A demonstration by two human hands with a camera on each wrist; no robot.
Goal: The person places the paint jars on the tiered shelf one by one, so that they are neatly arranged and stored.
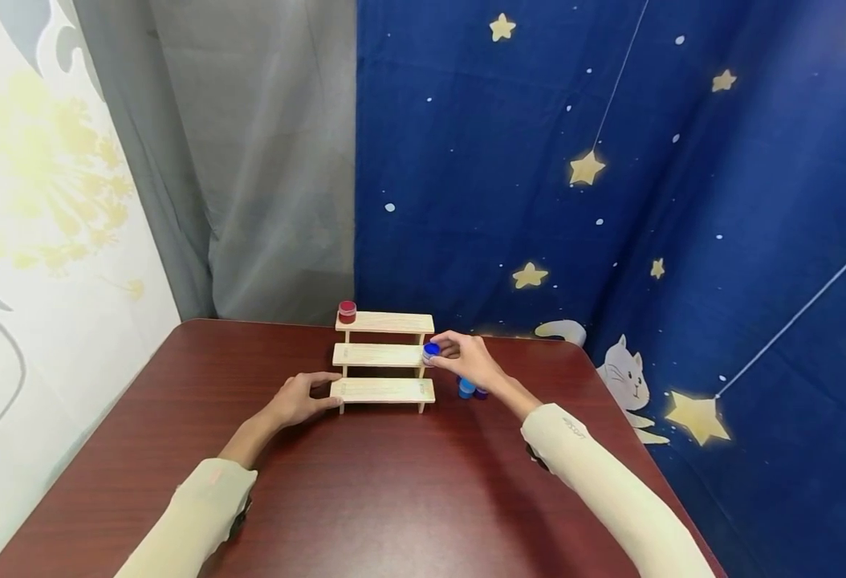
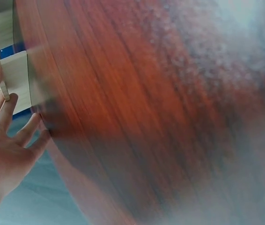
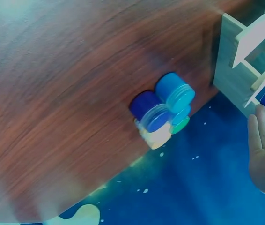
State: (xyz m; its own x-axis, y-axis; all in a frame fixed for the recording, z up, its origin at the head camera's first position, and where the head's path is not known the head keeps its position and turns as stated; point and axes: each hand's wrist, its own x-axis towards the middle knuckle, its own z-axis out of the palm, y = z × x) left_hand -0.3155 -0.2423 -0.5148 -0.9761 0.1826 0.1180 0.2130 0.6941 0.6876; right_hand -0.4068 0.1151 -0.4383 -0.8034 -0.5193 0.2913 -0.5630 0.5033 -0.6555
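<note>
A three-step wooden display rack [image 1: 380, 391] stands toward the back of the table. My left hand [image 1: 296, 399] holds the left end of its lowest step, thumb and index finger on either side of the board [image 2: 18, 77] in the left wrist view. My right hand [image 1: 473, 360] pinches a small paint jar with a blue lid [image 1: 431, 350] at the right end of the middle step. Whether the jar's base touches the step I cannot tell. A red paint jar [image 1: 347, 312] sits at the left end of the top step.
Right of the rack, several more jars are grouped on the brown table [image 1: 394, 490]: a light blue jar [image 3: 174, 91], a dark blue jar [image 3: 149, 110], a pale jar [image 3: 156, 137] and a green one [image 3: 181, 125]. Curtains [image 1: 466, 160] hang behind the table.
</note>
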